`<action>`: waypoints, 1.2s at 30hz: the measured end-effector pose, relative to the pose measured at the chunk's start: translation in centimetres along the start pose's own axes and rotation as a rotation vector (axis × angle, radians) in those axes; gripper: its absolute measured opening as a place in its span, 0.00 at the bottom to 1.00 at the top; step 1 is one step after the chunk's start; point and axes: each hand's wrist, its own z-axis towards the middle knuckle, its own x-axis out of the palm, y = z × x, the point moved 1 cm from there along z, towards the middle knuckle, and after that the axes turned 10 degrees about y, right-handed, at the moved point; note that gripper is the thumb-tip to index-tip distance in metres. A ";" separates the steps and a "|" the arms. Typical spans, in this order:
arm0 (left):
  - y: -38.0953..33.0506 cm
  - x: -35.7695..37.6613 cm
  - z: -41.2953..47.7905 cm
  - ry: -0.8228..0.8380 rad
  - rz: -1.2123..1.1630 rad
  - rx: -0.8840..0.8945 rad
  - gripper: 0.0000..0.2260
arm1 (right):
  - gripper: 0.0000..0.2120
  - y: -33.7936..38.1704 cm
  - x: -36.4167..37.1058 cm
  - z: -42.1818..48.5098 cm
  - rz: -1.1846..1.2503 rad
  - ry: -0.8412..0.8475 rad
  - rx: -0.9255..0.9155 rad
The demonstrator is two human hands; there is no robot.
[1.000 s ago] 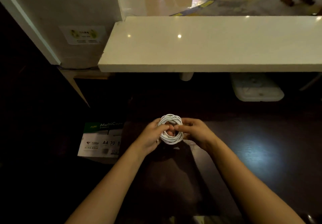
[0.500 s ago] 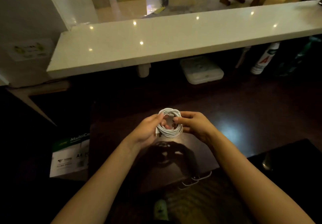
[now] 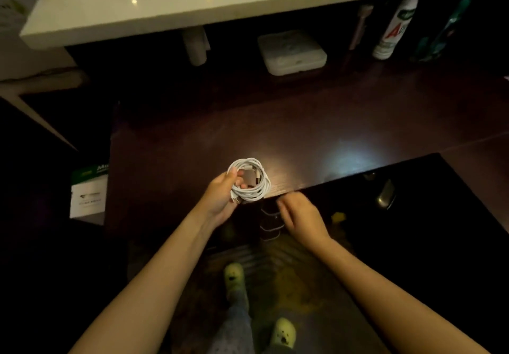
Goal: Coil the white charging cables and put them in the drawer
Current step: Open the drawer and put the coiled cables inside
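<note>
A coiled white charging cable [image 3: 252, 181] hangs above the front edge of the dark wooden desk [image 3: 303, 133]. My left hand [image 3: 223, 196] grips the coil on its left side, thumb through the loop, with a plug end sticking out below. My right hand [image 3: 298, 214] is off the coil, lower and to the right, at the desk's front edge with its fingers loosely curled and nothing in them. Dark drawer fronts with thin handles [image 3: 271, 225] show just left of that hand, dim and hard to read.
A white counter [image 3: 192, 1] overhangs the desk's back. Under it stand a white box [image 3: 292, 52], a white cylinder [image 3: 195, 46], a spray can [image 3: 394, 28] and a dark bag. A paper ream box [image 3: 88, 194] sits on the floor at left. A metal object [image 3: 385, 195] lies at right. Slippered feet show below.
My right hand let go of the coil and dropped down to the right, to the desk's front edge. The left hand keeps the coil. The view tilted downward.
</note>
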 end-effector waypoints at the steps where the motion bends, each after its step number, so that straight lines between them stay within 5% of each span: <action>1: 0.4 0.0 -0.2 -0.005 -0.014 0.000 0.12 | 0.15 -0.7 1.4 -0.6 -0.085 0.111 -0.028; 8: 1.7 -0.8 0.2 -0.039 -0.014 -0.016 0.13 | 0.21 -5.8 7.4 2.2 -0.453 0.559 0.120; 15: 1.3 -2.2 0.8 -0.041 -0.026 -0.015 0.12 | 0.17 -7.4 9.4 5.0 -0.463 0.647 0.129; 19: 1.4 -2.0 1.0 -0.008 -0.046 -0.009 0.12 | 0.17 -7.6 9.9 4.3 -0.415 0.548 0.096; 22: 1.6 -1.9 1.2 0.020 -0.052 -0.020 0.12 | 0.28 -7.9 10.4 3.2 -0.317 0.458 0.052; 31: 2.2 -1.8 0.7 0.079 -0.052 -0.041 0.11 | 0.11 -7.4 10.3 -1.2 -0.238 0.496 0.127; 36: 2.5 -1.9 -0.2 0.093 -0.042 -0.023 0.12 | 0.09 -3.6 6.6 -5.0 -0.129 0.006 -0.129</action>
